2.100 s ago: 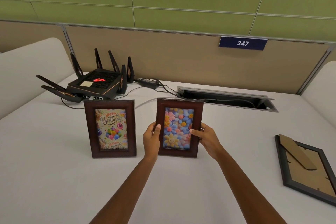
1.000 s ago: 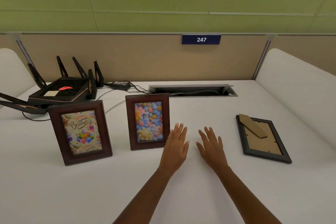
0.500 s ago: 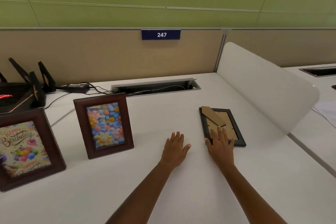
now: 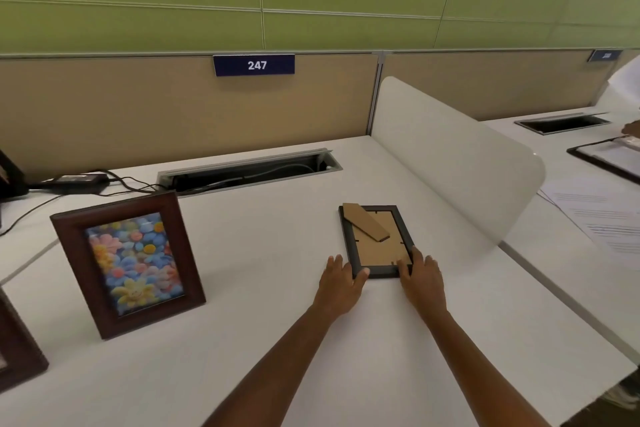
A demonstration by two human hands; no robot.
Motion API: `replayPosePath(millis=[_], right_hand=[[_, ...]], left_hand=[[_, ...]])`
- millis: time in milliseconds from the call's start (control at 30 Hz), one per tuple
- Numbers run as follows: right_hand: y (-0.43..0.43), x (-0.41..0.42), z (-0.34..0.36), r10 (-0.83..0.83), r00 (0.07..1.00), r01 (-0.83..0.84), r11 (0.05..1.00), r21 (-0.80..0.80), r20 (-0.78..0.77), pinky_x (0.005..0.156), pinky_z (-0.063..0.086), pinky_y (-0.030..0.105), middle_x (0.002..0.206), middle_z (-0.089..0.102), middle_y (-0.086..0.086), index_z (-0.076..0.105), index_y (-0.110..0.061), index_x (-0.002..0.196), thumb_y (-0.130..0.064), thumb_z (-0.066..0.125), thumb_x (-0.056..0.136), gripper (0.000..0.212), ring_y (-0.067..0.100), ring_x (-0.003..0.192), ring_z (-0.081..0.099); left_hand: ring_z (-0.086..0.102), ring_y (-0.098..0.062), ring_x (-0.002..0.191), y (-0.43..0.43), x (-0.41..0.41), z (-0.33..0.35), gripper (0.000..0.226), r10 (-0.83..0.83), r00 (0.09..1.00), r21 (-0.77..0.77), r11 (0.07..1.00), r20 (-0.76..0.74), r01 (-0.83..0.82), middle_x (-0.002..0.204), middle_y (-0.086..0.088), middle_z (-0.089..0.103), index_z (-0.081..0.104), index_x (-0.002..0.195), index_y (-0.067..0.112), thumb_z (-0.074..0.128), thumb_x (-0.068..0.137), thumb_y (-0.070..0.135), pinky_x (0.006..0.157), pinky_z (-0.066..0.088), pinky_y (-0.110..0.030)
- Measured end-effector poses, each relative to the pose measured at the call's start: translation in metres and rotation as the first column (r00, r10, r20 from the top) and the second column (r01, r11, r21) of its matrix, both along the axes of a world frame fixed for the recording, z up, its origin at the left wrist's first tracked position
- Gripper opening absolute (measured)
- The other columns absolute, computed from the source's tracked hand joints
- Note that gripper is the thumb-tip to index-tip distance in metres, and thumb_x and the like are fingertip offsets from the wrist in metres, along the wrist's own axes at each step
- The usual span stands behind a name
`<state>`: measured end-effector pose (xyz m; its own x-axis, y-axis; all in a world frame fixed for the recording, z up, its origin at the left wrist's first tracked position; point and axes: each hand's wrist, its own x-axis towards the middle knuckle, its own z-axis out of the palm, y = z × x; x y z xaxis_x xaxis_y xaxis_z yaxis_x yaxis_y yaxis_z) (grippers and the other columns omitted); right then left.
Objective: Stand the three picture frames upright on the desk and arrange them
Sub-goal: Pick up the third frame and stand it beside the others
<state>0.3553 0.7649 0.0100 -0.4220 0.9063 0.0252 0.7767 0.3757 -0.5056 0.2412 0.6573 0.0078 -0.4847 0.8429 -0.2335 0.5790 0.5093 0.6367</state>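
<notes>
Black frame [image 4: 377,243]: face down on tabletop [image 4: 277,236], right of centre, cardboard stand up.
Left hand [image 4: 341,282]: grip loose at near-left corner, thumb on rim.
Right hand [image 4: 420,276]: fingers over near-right corner.
Flower frame [image 4: 128,262]: upright, far left.

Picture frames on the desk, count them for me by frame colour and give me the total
Brown frames: 2, the flower frame standing upright and another frame cut off at the left edge.
Black frames: 1, the black frame lying face down, left hand and right hand at its near corners.
Total: 3
</notes>
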Motion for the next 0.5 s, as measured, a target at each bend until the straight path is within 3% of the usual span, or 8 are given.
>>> replayPosePath(millis=[167,233,300,333,400,433,500], right_hand=[[-0.001,-0.009,0.004,-0.023,0.988,0.01,0.996,-0.086,-0.151,0.097,0.041,0.044,0.123,0.052,0.026,0.045,-0.003,0.125,-0.027,0.036,0.096,0.039,0.039,0.116,0.046],[0.001,-0.013,0.008,-0.027,0.99,0.014,0.996,-0.092,-0.139,0.096,0.039,0.047,0.121,0.053,0.026,0.049,-0.001,0.12,-0.028,0.031,0.097,0.04,0.042,0.113,0.046],[0.006,-0.016,0.014,-0.098,0.982,0.076,0.988,-0.134,-0.163,0.097,0.037,0.046,0.119,0.054,0.028,0.05,0.002,0.118,-0.031,0.028,0.098,0.045,0.043,0.112,0.046],[0.008,-0.017,0.017,-0.144,0.971,0.113,0.98,-0.167,-0.19,0.097,0.037,0.046,0.118,0.055,0.029,0.051,0.003,0.117,-0.033,0.027,0.098,0.047,0.043,0.112,0.047],[0.014,-0.017,0.02,-0.188,0.953,0.136,0.966,-0.218,-0.238,0.098,0.038,0.044,0.118,0.057,0.029,0.052,0.006,0.115,-0.032,0.028,0.098,0.047,0.042,0.112,0.049],[0.016,-0.016,0.021,-0.203,0.942,0.137,0.96,-0.246,-0.267,0.098,0.039,0.043,0.119,0.057,0.028,0.051,0.006,0.116,-0.029,0.03,0.098,0.044,0.041,0.113,0.049],[0.021,-0.012,0.022,-0.243,0.909,0.135,0.94,-0.313,-0.338,0.097,0.04,0.04,0.124,0.055,0.024,0.05,0.004,0.119,-0.02,0.037,0.096,0.035,0.037,0.115,0.05]], left_hand=[[0.0,-0.027,0.145,0.01,0.0,0.009,0.067,0.096,0.979,0.002,0.995,0.178,-0.098,0.157,-0.015,0.005,0.027,0.141,0.0,0.026,0.095,0.049,0.12,0.006,-0.042],[0.011,-0.03,0.144,0.011,-0.003,0.012,0.065,0.129,0.96,0.039,0.989,0.247,-0.142,0.154,-0.018,0.016,0.036,0.135,-0.007,0.028,0.096,0.045,0.12,0.013,-0.042],[0.041,-0.033,0.126,0.014,-0.007,0.011,0.055,0.174,0.946,0.087,0.975,0.274,-0.204,0.131,-0.023,0.046,0.054,0.111,-0.011,0.035,0.096,0.038,0.109,0.034,-0.04],[0.052,-0.031,0.106,0.015,-0.008,0.011,0.047,0.203,0.937,0.096,0.966,0.285,-0.239,0.105,-0.02,0.056,0.059,0.088,-0.007,0.039,0.095,0.035,0.094,0.042,-0.037],[0.047,-0.018,0.067,0.015,-0.01,0.011,0.046,0.253,0.922,0.118,0.947,0.294,-0.297,0.065,-0.005,0.042,0.04,0.054,0.009,0.045,0.094,0.03,0.072,0.039,-0.032],[0.041,-0.014,0.059,0.016,-0.012,0.01,0.048,0.266,0.915,0.123,0.941,0.303,-0.314,0.059,-0.002,0.036,0.034,0.05,0.012,0.045,0.094,0.028,0.07,0.037,-0.031],[0.044,-0.014,0.062,0.016,-0.016,0.011,0.041,0.299,0.883,0.135,0.921,0.362,-0.366,0.062,-0.002,0.041,0.041,0.055,0.013,0.045,0.095,0.024,0.074,0.04,-0.03]])
